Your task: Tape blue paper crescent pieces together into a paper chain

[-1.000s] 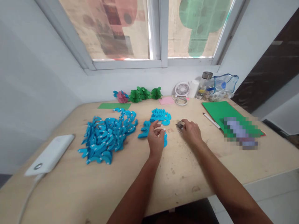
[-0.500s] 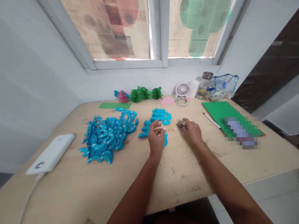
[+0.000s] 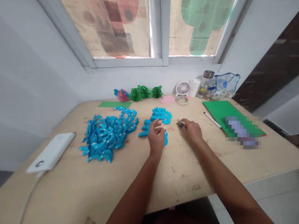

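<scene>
Downward head view over table (image 3: pixel 74 193)

A craft corner in a room; whether home or small workshop, I cannot tell. The wooden tabletop (image 3: pixel 112 189) stands below a window (image 3: pixel 165 40) with covered panes. Blue cutouts (image 3: pixel 106 133) lie heaped toward its left edge, paper flowers (image 3: pixel 144 91) line the back edge, and a fan (image 3: pixel 183 88) and bottle (image 3: pixel 206 84) stand toward the back right corner.
</scene>
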Tool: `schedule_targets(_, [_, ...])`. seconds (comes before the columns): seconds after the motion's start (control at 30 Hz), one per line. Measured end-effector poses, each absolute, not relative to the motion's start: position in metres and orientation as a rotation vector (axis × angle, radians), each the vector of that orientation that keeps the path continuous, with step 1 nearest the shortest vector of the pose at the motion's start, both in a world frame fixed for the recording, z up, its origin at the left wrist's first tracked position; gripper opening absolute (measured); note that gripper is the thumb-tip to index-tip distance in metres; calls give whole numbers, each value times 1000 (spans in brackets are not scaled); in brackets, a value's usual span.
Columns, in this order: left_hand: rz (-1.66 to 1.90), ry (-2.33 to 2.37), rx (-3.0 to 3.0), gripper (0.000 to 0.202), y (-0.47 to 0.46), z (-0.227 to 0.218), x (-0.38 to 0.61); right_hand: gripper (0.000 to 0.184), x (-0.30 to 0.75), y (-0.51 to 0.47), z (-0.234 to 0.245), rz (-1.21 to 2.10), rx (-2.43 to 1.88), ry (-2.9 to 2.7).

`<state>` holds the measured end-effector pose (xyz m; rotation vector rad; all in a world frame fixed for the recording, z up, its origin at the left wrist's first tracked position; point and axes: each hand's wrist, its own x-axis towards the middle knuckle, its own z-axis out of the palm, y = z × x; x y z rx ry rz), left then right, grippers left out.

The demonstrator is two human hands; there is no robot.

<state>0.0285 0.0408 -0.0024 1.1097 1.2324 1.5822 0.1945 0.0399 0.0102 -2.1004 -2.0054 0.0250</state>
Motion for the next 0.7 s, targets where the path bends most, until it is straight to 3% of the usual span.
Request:
schedule_targets(0.57, [1602, 1236, 1131, 44, 40, 0, 28, 39, 193, 39, 10, -52, -2150, -1977])
schedule_targets(0.7, [1621, 1219, 1129, 42, 41, 1, 29, 39, 200, 42, 3, 58, -2039, -1864])
